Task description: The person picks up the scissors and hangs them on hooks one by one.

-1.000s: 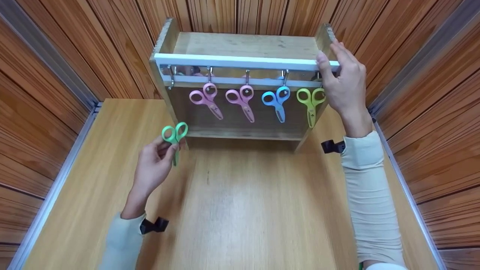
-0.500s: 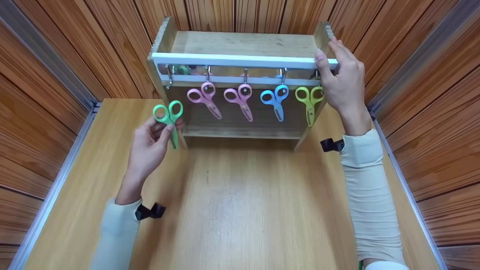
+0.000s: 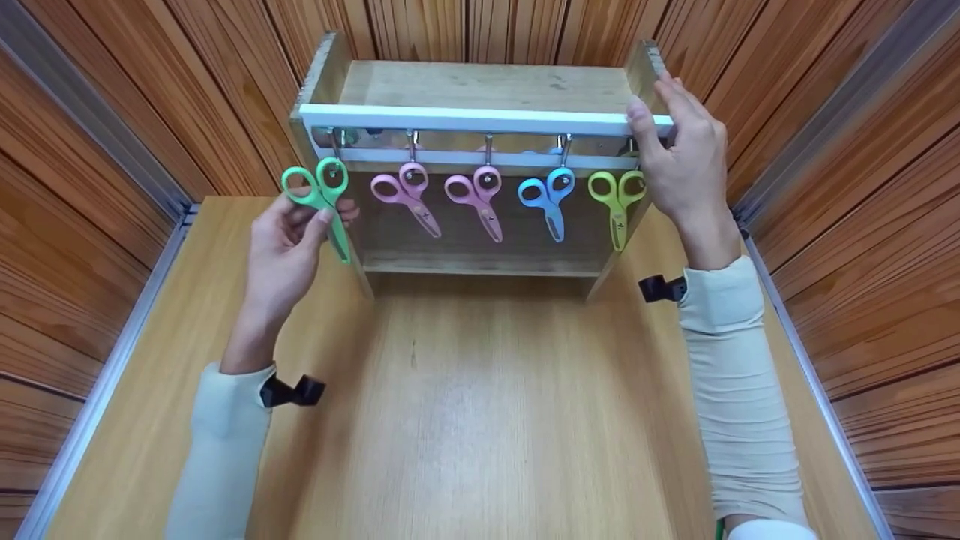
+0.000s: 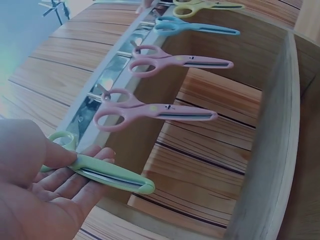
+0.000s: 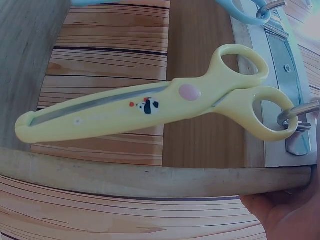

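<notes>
My left hand (image 3: 281,247) pinches green scissors (image 3: 335,225) between thumb and fingers, blades pointing down. The scissors' right ring stands at the leftmost hook (image 3: 335,139); I cannot tell whether the hook passes through it. From the other hooks hang two pink scissors (image 3: 409,199) (image 3: 480,196), blue scissors (image 3: 551,199) and yellow scissors (image 3: 617,202). At the wooden shelf's (image 3: 487,82) right end, my right hand (image 3: 690,165) grips the corner, thumb on the white rail (image 3: 465,118) and fingers along the outer side. The right wrist view shows the yellow scissors (image 5: 150,107) close up, one ring on a hook.
The shelf stands on a wooden table (image 3: 450,420) against a wood-panelled wall (image 3: 517,30). Its side panel (image 3: 322,71) rises on the left. Metal edge strips (image 3: 112,360) run along the table's sides.
My left hand has moved up and slightly left with the green scissors, from beside the shelf's lower left to the leftmost hook. The right hand stays at the shelf's corner.
</notes>
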Available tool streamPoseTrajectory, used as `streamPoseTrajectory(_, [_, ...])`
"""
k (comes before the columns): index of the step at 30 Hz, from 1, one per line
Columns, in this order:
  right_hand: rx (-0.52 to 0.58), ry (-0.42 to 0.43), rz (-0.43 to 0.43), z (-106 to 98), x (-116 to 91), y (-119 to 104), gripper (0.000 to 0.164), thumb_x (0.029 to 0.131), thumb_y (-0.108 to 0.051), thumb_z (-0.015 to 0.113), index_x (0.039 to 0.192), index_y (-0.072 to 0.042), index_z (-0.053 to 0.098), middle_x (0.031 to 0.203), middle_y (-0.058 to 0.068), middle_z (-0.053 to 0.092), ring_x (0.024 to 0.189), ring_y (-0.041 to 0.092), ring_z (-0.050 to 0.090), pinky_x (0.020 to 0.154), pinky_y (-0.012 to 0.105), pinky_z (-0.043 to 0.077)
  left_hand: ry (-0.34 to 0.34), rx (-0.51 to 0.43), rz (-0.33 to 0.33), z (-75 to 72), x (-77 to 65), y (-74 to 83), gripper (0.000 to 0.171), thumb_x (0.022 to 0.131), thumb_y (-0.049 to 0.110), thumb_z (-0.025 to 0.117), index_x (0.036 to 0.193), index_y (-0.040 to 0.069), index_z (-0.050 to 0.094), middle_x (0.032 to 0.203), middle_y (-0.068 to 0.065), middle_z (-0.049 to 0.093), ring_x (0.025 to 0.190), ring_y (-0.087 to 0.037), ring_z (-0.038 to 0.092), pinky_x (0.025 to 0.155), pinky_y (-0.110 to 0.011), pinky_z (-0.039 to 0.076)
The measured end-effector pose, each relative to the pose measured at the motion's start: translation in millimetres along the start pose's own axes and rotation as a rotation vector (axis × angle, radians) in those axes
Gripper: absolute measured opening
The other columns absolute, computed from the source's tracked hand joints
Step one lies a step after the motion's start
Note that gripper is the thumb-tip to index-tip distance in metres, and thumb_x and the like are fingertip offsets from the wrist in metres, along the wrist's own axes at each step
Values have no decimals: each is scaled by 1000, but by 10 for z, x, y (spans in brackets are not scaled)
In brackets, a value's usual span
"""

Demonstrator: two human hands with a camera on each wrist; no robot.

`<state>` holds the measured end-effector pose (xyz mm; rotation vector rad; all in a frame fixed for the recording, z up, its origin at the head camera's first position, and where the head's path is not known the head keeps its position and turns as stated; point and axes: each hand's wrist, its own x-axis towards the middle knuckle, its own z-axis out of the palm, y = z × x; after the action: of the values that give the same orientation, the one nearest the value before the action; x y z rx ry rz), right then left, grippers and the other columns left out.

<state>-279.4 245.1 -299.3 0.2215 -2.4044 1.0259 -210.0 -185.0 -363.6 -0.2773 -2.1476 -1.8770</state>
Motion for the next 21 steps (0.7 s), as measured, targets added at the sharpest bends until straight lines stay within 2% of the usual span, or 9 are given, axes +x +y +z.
streamPoseTrajectory(5, [5, -4, 4, 0, -3, -1, 63, 105, -46, 54, 155, -8, 51, 168, 5, 42, 162, 19, 31, 135, 32, 20, -3, -20, -30, 26, 41, -63, 28, 109, 9, 54, 134, -1, 60, 116, -2, 79, 111, -15, 77, 102, -24, 58])
streamPoseTrajectory(11, [-2, 3, 1, 4, 0, 12, 62, 105, -45, 54, 154, -7, 52, 167, 5, 44, 161, 19, 33, 135, 32, 21, -1, -21, -87, 50, 119, -157, 21, 108, 6, 53, 128, 1, 59, 120, -13, 79, 113, -8, 75, 102, -20, 57])
streamPoseTrajectory(17, [-5, 0, 5, 7, 3, 16, 62, 106, -45, 53, 154, -8, 52, 168, 4, 43, 161, 18, 32, 135, 31, 20, -34, -42, -120, 47, 156, -229, 24, 110, 10, 50, 133, 6, 56, 126, -9, 77, 127, -10, 67, 117, -31, 50])
streamPoseTrajectory(21, [-7, -3, 6, 7, 1, 9, 62, 106, -45, 53, 155, -8, 51, 168, 3, 42, 161, 18, 32, 135, 31, 20, -38, -72, -129, 48, 159, -248, 25, 111, 10, 49, 134, 4, 55, 126, -10, 75, 126, -12, 68, 116, -35, 51])
